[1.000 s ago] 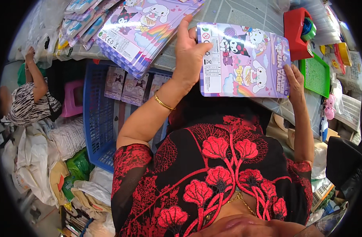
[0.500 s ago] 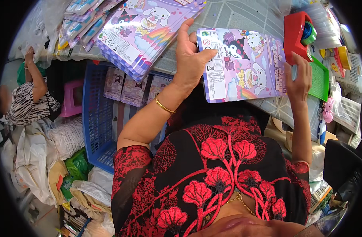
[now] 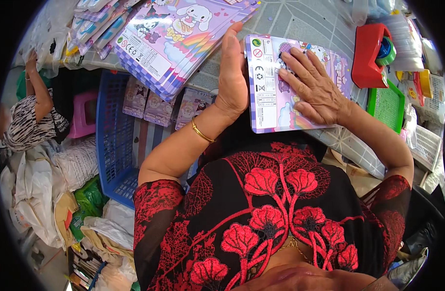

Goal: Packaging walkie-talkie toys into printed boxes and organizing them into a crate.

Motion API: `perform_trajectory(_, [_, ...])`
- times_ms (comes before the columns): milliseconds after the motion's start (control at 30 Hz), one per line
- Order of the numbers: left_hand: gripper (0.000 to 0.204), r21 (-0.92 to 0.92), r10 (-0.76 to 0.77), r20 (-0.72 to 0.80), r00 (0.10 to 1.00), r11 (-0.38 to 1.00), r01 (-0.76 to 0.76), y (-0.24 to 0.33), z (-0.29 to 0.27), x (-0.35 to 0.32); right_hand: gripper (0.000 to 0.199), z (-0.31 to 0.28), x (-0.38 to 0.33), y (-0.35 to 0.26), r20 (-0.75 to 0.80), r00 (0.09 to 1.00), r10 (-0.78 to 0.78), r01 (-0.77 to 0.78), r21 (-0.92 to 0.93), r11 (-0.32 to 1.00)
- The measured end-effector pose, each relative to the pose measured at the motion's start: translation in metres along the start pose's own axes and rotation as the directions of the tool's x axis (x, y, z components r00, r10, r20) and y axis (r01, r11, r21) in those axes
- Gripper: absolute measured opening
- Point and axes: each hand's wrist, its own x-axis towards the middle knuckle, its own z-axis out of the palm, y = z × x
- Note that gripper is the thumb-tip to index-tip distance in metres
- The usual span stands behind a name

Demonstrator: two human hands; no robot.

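A purple printed cardboard sheet point(image 3: 275, 119) with cartoon characters lies in front of me on the table. My right hand point(image 3: 314, 87) rests flat across its middle with the fingers spread, covering part of the print. Along the sheet's left edge stands my left hand point(image 3: 233, 77), turned on its side, fingers stretched up and nothing gripped. Whether several sheets lie under the top one I cannot tell. To the left, a fanned stack of similar purple sheets point(image 3: 183, 41) sits at the table's near edge.
Beyond my right hand stand a red tape dispenser point(image 3: 365, 58) and a green tray point(image 3: 387, 104). A blue basket point(image 3: 110, 136) below the table edge holds packaged cards point(image 3: 159, 109). Blister-like packs point(image 3: 98, 29) lie at the far left. Another person point(image 3: 35, 109) is beside a pink stool point(image 3: 84, 116).
My right hand has moved left from beside the tape dispenser onto the sheet. My left thumb has come off the sheet's face, and that hand now stands along its edge.
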Motion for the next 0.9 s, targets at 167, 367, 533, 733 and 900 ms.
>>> perform_trajectory(167, [0.069, 0.012, -0.048, 0.041, 0.998, 0.999, 0.047, 0.006, 0.01, -0.004, 0.06, -0.006, 0.004, -0.001, 0.009, 0.999, -0.033, 0.033, 0.004, 0.999])
perform_trajectory(367, [0.062, -0.02, -0.066, 0.084, 0.994, 0.997, 0.068, 0.008, 0.011, -0.006, 0.06, -0.006, 0.008, -0.006, 0.005, 1.0, -0.029, 0.029, 0.072, 0.997])
perform_trajectory(533, [0.06, -0.022, -0.067, 0.069, 0.995, 0.997, 0.069, 0.005, 0.006, -0.006, 0.061, -0.009, 0.013, -0.008, -0.006, 0.999, -0.053, 0.053, 0.091, 0.994])
perform_trajectory(733, [0.054, 0.033, -0.031, 0.08, 0.996, 0.999, 0.029, 0.002, 0.007, -0.006, 0.064, -0.013, 0.021, -0.008, -0.013, 0.996, -0.086, 0.087, 0.111, 0.99])
perform_trajectory(900, [0.053, 0.35, 0.081, 0.096, 0.992, 0.93, -0.109, 0.003, 0.002, -0.01, 0.064, -0.012, 0.035, -0.018, -0.065, 0.991, -0.117, 0.126, 0.144, 0.982])
